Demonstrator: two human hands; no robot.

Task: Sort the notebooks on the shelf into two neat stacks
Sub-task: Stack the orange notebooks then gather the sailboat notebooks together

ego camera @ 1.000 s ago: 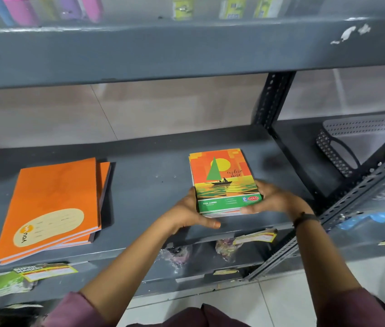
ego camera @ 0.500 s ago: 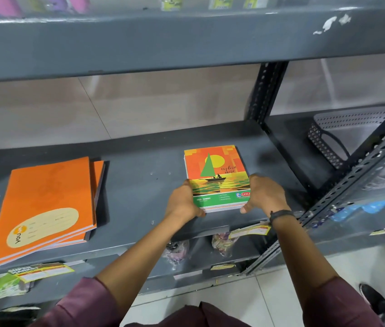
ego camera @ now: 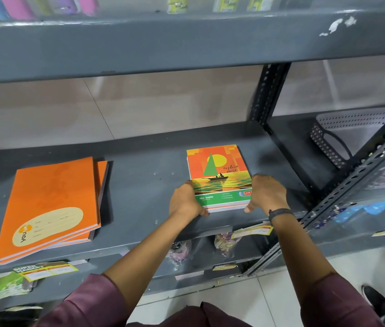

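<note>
A stack of small notebooks (ego camera: 217,171) with a sailboat cover lies on the grey shelf (ego camera: 139,190), right of its middle. My left hand (ego camera: 184,201) presses the stack's near left corner and my right hand (ego camera: 265,192) presses its near right side, both with thumbs at the front edge. A stack of larger orange notebooks (ego camera: 52,204) lies at the left end of the same shelf, slightly fanned, with nobody touching it.
A black upright post (ego camera: 267,93) bounds the shelf on the right. Beyond it sits a grey perforated basket (ego camera: 342,133). A slanted metal rail (ego camera: 361,175) crosses at right. Price tags and packets hang along the lower shelf edge. Coloured items line the top shelf.
Both hands slid the sailboat stack slightly farther back on the shelf and squared its sides. The orange stack has not moved.
</note>
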